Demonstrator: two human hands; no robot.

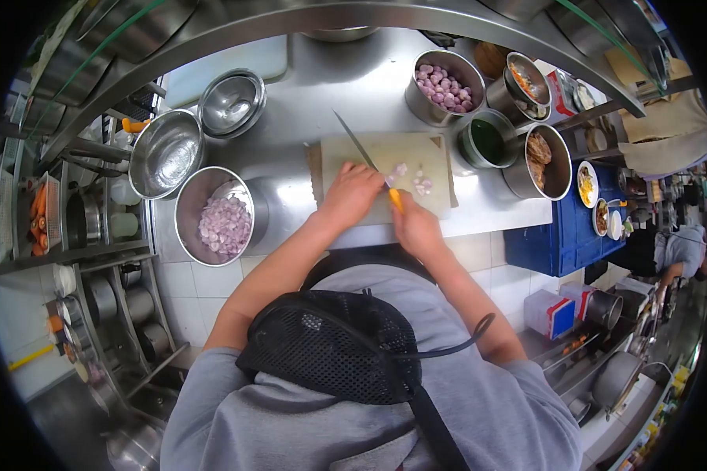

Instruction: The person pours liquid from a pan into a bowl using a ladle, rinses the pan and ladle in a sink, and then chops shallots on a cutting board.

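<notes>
My right hand (418,226) is wrapped round the yellow handle of a knife (356,140), whose long blade points away to the upper left across the cutting board (353,149). Just left of the handle, my left hand (352,193) is closed, its fingers bent close to the blade. A bit of pinkish shallot (389,180) shows at the left fingertips; the rest of it is hidden. Loose shallot pieces (422,185) lie on the board to the right of the blade. To the left stands a steel pot (182,210) with chopped shallots (225,225) in it.
Behind the board, a steel pot (411,98) holds whole peeled shallots (445,86). A container of dark green liquid (488,141) and a pot of brown food (538,157) stand at the right. Metal bowls (167,153) sit at the left. A blue crate (530,247) adjoins the table.
</notes>
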